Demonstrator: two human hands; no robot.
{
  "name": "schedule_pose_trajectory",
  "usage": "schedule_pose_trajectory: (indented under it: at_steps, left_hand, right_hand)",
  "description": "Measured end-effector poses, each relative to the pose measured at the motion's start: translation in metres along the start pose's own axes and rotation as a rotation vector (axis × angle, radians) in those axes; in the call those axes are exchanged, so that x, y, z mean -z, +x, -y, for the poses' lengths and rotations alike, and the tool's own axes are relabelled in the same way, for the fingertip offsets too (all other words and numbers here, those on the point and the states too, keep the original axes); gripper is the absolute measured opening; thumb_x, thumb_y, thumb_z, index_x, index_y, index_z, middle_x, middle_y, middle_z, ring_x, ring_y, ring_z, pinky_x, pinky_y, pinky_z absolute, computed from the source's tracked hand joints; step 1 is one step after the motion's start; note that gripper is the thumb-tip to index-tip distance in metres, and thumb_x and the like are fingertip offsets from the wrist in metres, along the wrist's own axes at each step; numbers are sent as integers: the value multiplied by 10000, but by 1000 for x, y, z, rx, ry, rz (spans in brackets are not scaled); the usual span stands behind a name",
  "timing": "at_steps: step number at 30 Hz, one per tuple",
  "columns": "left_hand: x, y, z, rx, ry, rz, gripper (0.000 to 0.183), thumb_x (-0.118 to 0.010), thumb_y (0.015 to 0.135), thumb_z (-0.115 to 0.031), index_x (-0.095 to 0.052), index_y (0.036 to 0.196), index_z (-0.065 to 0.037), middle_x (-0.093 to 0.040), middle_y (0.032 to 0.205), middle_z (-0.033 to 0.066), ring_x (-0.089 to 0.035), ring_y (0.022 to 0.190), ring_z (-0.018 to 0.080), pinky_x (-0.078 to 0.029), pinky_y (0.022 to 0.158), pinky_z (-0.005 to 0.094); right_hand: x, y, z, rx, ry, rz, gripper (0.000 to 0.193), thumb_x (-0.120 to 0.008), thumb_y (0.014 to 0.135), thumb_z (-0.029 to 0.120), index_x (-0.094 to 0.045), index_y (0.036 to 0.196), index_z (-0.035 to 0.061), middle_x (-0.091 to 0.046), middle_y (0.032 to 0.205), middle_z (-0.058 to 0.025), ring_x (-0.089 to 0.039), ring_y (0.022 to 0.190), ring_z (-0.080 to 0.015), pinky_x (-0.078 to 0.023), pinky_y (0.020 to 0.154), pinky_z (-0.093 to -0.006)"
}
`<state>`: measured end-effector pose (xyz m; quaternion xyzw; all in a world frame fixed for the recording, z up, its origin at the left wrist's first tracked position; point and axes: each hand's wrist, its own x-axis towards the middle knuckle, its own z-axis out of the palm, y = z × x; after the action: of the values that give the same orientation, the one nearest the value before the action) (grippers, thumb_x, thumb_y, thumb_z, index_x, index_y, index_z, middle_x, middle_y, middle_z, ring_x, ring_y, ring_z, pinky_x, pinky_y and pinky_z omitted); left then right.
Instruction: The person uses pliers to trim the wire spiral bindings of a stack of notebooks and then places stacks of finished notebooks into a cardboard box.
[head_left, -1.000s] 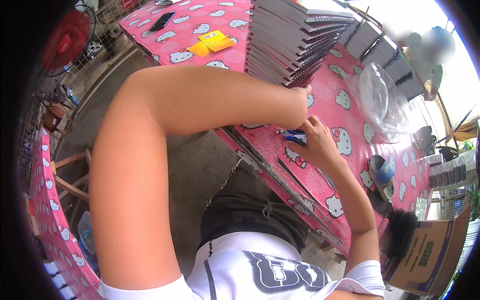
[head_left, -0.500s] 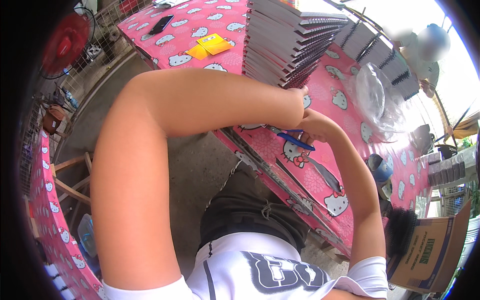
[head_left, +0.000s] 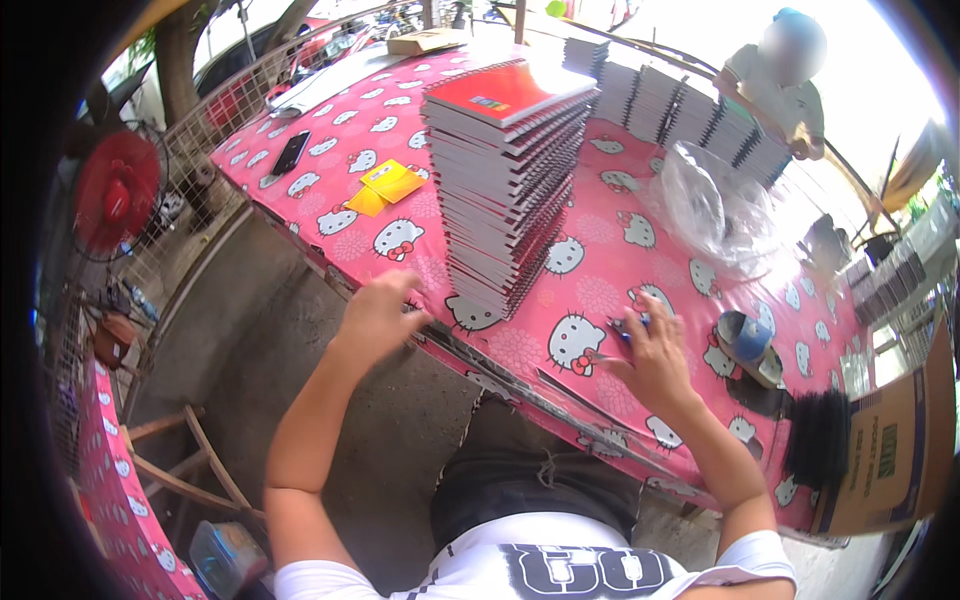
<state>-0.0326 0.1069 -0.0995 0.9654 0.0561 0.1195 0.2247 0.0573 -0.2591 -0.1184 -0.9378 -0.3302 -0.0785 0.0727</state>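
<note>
A tall stack of spiral-bound notebooks [head_left: 500, 190] with a red cover on top stands near the table's front edge. Left of its base, my left hand [head_left: 378, 318] hovers at the table edge, fingers apart and holding nothing. On the other side, my right hand [head_left: 655, 352] is spread low over the table. Blue-handled scissors [head_left: 624, 326] lie at its fingers, partly covered by them; I cannot tell whether they touch. Clear tape [head_left: 745, 345] on a blue-cored dispenser sits right of my right hand.
A pink patterned cloth covers the table [head_left: 590, 395]. Yellow packets [head_left: 385, 186] and a phone [head_left: 291, 152] lie to the left. A clear plastic bag [head_left: 715, 215], more notebook stacks [head_left: 690, 115] and a person [head_left: 780, 95] are at the far right. A cardboard box [head_left: 885, 450] stands at right.
My hands have come apart: the left drew back from across the stack to the left table edge, the right opened over the scissors. The view has tilted up, showing the stack's red top.
</note>
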Motion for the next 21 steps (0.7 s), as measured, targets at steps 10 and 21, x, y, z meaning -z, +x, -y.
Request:
schedule_pose_trajectory:
  at_steps: [10, 21]
  left_hand:
    - [-75, 69, 9, -52, -408, 57, 684, -909, 470, -311, -651, 1057, -72, -675, 1021, 149, -634, 967, 341, -500, 855, 427]
    - [-121, 165, 11, -222, -459, -37, 493, -895, 567, -239, -687, 978, -62, -681, 956, 134, -657, 894, 285, -523, 790, 388]
  right_hand:
    - [-48, 89, 90, -181, 327, -28, 1122, -812, 620, 505, -260, 1398, -84, -471, 1255, -224, -451, 1163, -366, -382, 978, -455]
    - [-69, 167, 61, -404, 470, -24, 968, -729, 753, 360, -202, 1440, -72, -406, 1407, -203, -466, 1206, -348, -318, 989, -528]
